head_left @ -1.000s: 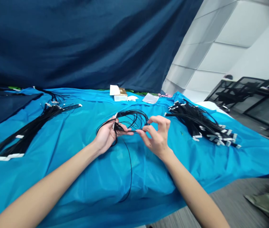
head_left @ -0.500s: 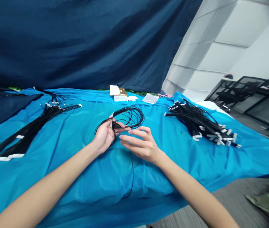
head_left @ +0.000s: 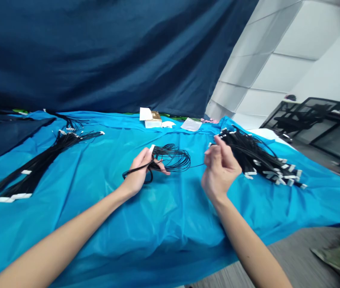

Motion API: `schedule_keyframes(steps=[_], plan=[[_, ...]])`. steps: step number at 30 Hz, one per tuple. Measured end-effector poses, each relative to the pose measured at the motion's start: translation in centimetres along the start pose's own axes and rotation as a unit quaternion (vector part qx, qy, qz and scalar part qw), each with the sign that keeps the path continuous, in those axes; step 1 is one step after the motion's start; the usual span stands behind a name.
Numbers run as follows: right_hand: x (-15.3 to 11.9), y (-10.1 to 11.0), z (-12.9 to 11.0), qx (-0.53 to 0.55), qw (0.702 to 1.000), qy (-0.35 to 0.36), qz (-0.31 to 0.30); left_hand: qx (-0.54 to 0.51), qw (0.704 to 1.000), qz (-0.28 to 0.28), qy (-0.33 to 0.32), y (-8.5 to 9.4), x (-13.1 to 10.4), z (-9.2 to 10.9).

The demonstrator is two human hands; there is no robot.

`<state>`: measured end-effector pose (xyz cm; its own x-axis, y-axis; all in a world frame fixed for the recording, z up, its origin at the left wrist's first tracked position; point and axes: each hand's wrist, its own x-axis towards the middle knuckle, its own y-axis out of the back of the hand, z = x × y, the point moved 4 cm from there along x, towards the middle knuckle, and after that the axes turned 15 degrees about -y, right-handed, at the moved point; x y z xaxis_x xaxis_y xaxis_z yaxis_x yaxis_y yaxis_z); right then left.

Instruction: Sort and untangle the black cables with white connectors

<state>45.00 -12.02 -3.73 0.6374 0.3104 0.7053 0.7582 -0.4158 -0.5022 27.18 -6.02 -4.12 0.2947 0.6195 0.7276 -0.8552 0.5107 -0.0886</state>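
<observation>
My left hand is wrapped round a coiled black cable, whose loops stick out to the right of the fingers. A white connector shows at the top of that grip. To the right, my right hand is raised with its fingers curled together. A thin black strand runs from the coil to my right hand, pinched in its fingers. Both hands are above the blue cloth.
On the left lies a bundle of black cables with white ends. A larger heap of such cables is behind my right hand. A small box and a clear bag sit at the back.
My right hand has moved away to the right and closed, and the strand is now stretched sideways. My left hand has turned and shifted slightly right with the coil.
</observation>
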Motion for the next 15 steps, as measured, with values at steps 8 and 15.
schedule_keyframes(steps=[8, 15], plan=[[-4.1, -3.4, -0.9, -0.276, 0.907, 0.22, -0.231, 0.141, 0.989, -0.027, -0.044, -0.3, -0.8, 0.2], [-4.2, -3.9, -0.5, -0.301, 0.897, 0.171, -0.275, 0.185, 0.981, -0.017, -0.058, -0.3, -1.0, 0.3]])
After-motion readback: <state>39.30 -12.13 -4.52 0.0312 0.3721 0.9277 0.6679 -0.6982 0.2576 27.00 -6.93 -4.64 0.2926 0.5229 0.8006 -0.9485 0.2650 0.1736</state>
